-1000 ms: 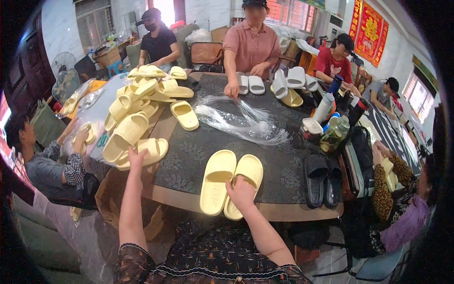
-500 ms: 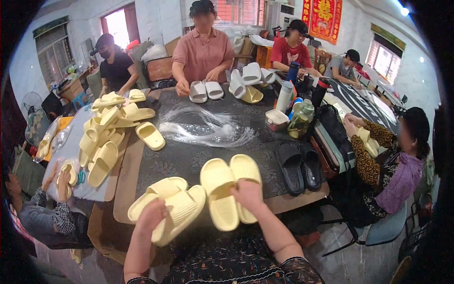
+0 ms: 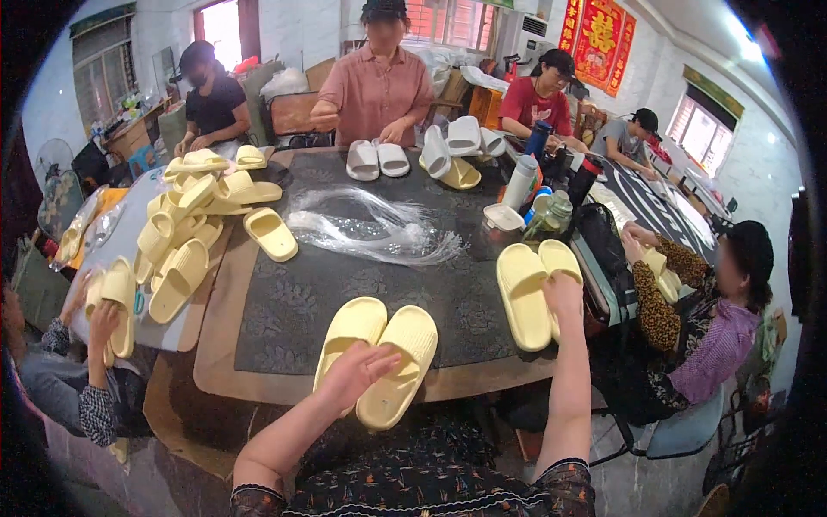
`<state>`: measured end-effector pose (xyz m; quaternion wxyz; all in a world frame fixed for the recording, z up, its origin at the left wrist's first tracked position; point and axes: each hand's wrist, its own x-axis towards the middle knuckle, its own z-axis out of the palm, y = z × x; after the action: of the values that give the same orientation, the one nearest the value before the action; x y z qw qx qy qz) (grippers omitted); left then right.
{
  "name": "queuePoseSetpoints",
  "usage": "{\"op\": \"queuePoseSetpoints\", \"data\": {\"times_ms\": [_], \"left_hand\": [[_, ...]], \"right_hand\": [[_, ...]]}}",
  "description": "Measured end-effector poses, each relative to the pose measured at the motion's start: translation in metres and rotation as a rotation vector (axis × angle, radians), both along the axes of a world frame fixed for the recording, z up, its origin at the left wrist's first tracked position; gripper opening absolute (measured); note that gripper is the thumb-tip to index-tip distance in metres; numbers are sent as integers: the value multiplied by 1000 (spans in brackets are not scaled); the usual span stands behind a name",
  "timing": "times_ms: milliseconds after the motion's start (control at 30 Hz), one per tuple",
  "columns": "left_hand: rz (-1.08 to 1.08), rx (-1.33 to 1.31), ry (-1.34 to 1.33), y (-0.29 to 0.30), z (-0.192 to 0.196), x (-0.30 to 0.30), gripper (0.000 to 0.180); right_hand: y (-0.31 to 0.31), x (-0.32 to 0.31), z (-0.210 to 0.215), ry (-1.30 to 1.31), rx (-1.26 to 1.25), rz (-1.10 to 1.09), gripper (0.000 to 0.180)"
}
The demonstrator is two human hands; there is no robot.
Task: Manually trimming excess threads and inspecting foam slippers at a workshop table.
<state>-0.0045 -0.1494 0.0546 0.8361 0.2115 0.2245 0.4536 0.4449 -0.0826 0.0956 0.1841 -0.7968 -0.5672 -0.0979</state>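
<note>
My left hand [image 3: 357, 375] lies over a pair of pale yellow slide slippers [image 3: 403, 375] at the near edge of the table, toes pointing away. Its fingers are stretched out across the left slipper, reaching the right one, and grip nothing. Farther right, my right hand [image 3: 564, 295] is closed around the inner part of a second yellow slipper pair [image 3: 523, 293], with fingers partly hidden inside the right slipper. That pair is at the table's right side, over the place of the black slippers, which I cannot see now.
A bundle of clear plastic strands [image 3: 370, 228] lies mid-table. Yellow slippers [image 3: 185, 215] are heaped at the left. White slippers [image 3: 377, 161] stand at the far side before a person in pink [image 3: 375, 95]. Bottles [image 3: 519, 179] and a black bag [image 3: 600, 250] crowd the right. Several people sit around.
My right hand has carried its slipper pair to the right. The left pair has come rightward and now sits straight, side by side, and my left fingers have loosened from it.
</note>
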Motion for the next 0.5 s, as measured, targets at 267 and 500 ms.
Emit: {"op": "queuePoseSetpoints", "data": {"times_ms": [267, 500], "left_hand": [[-106, 303, 611, -3, 37, -40, 85], [159, 1113, 1400, 39, 43, -44, 56]], "right_hand": [[-39, -86, -12, -93, 396, -18, 57], [-71, -215, -11, 351, 13, 803, 65]]}}
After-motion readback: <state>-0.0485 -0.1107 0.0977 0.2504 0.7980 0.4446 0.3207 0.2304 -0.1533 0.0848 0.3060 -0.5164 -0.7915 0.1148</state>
